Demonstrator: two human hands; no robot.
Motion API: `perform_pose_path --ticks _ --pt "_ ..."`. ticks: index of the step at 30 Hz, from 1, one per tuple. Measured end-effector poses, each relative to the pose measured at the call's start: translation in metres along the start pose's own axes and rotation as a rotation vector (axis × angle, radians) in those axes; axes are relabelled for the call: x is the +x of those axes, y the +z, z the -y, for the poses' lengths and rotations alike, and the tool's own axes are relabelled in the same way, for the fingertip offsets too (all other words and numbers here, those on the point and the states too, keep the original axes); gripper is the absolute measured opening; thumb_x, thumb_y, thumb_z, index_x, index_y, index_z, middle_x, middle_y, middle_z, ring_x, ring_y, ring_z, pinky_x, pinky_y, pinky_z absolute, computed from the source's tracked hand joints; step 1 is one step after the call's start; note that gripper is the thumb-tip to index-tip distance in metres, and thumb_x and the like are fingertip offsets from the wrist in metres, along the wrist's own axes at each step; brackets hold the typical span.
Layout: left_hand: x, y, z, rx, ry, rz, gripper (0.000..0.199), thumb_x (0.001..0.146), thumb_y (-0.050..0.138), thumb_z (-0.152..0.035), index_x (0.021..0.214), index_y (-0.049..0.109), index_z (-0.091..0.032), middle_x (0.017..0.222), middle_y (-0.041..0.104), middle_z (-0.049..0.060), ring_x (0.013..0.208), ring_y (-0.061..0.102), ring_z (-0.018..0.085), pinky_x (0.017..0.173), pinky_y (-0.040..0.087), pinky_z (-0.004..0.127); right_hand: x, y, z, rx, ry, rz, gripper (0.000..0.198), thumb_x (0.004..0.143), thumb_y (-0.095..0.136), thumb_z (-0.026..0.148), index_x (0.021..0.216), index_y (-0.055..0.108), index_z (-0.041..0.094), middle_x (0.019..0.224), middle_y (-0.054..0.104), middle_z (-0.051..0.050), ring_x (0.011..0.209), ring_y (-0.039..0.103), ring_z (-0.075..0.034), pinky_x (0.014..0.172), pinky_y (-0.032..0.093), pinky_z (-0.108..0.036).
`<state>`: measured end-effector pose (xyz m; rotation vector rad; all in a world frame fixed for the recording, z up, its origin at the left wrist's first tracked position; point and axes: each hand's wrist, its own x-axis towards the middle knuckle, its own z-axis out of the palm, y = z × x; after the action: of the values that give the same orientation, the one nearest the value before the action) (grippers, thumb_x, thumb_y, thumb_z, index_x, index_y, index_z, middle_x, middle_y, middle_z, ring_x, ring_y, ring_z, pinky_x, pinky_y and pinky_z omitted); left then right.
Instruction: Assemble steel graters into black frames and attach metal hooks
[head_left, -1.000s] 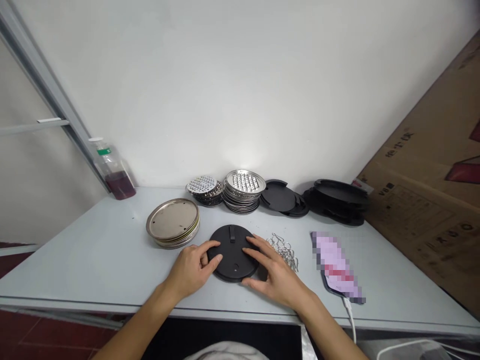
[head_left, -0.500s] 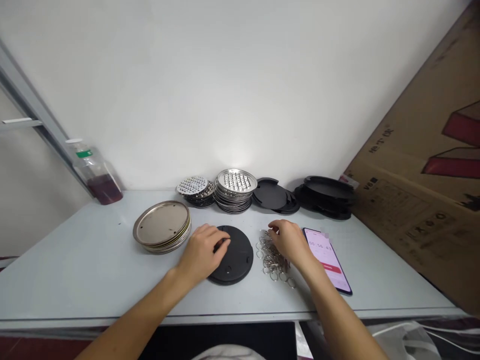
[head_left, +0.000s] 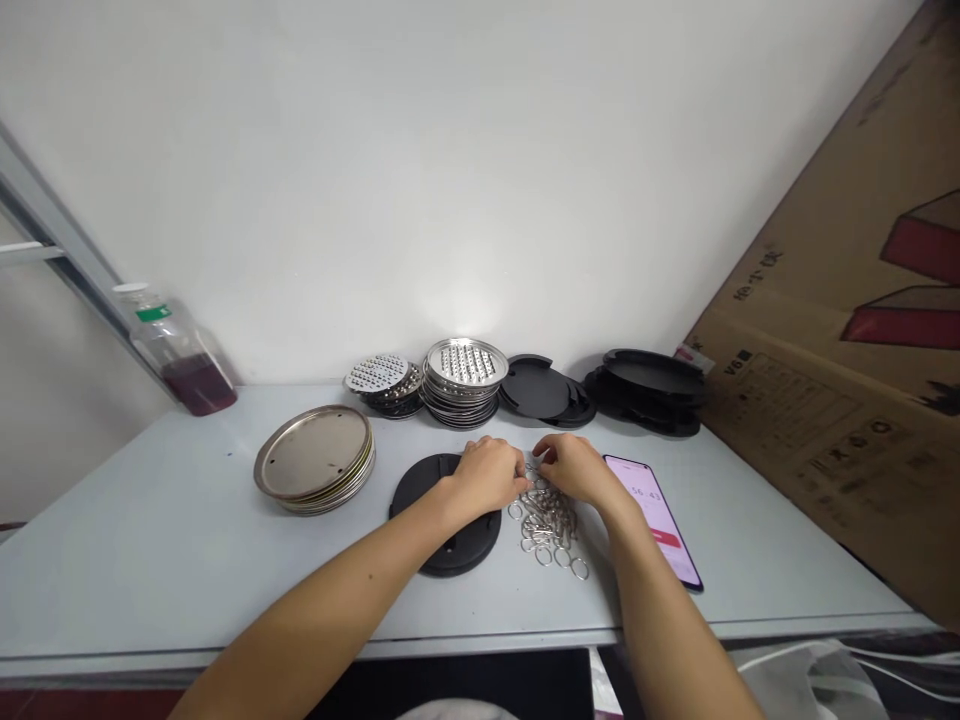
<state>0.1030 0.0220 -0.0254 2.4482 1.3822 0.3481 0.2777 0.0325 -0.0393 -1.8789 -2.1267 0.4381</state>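
Observation:
A loose pile of metal key rings, some with short chain-like pieces, lies on the table in front of me. At its upper left edge is my left hand, fingers curled and tips close together; what they hold is hidden. Opposite it, my right hand pinches at the pile's top edge, with a ring at the fingertips. Only a small gap separates the two hands. Under my left wrist lies a round black plastic disc, apparently on another like it.
Flat metal discs are stacked at left. Along the wall stand round grater plates, black trays and more black parts. A phone lies right, beside a big carton. A bottle stands far left.
My left hand has moved right, from above the black disc to the key rings beside my right hand. My right hand stays near the pile's top. The view has shifted slightly.

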Motion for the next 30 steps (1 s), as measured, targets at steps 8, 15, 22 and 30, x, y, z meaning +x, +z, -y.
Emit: perform_pose_path --ticks 8,15,22,30 --pt "0.004 0.0 -0.001 -0.045 -0.036 0.094 0.006 0.077 0.069 -0.024 0.079 0.074 -0.021 0.081 0.075 0.005 0.079 0.068 0.022 0.075 0.052 0.033 -0.006 0.006 0.008 -0.043 0.07 -0.009 0.026 0.066 0.061 0.008 0.088 0.071 0.019 0.083 0.071 -0.009 0.077 0.065 -0.022 0.063 0.038 -0.026" --pt "-0.007 -0.01 0.002 -0.145 0.024 0.01 0.011 0.085 0.057 -0.02 0.084 0.068 -0.017 0.086 0.073 0.009 0.087 0.066 0.025 0.081 0.049 0.035 -0.006 0.003 0.007 -0.006 0.043 -0.058 0.032 0.07 0.057 0.011 0.099 0.07 0.014 0.083 0.071 -0.009 0.079 0.063 -0.021 0.067 0.039 -0.027" --pt "-0.036 -0.053 0.054 -0.433 -0.007 -0.184 0.013 0.087 0.053 -0.021 0.094 0.064 -0.018 0.086 0.07 0.003 0.081 0.065 0.016 0.075 0.049 0.025 -0.014 -0.014 0.04 0.65 -0.145 -0.057 0.017 0.072 0.051 0.016 0.082 0.066 0.018 0.062 0.063 0.001 0.056 0.057 -0.013 0.057 0.043 -0.025" --pt "-0.074 -0.054 0.084 -0.713 -0.158 -0.252 0.015 0.083 0.058 -0.025 0.087 0.069 -0.016 0.087 0.071 0.005 0.083 0.065 0.019 0.077 0.05 0.03 0.014 -0.001 0.092 0.963 -0.204 0.132 0.013 0.07 0.069 0.023 0.08 0.07 0.014 0.062 0.069 -0.003 0.06 0.065 -0.017 0.065 0.051 -0.029"
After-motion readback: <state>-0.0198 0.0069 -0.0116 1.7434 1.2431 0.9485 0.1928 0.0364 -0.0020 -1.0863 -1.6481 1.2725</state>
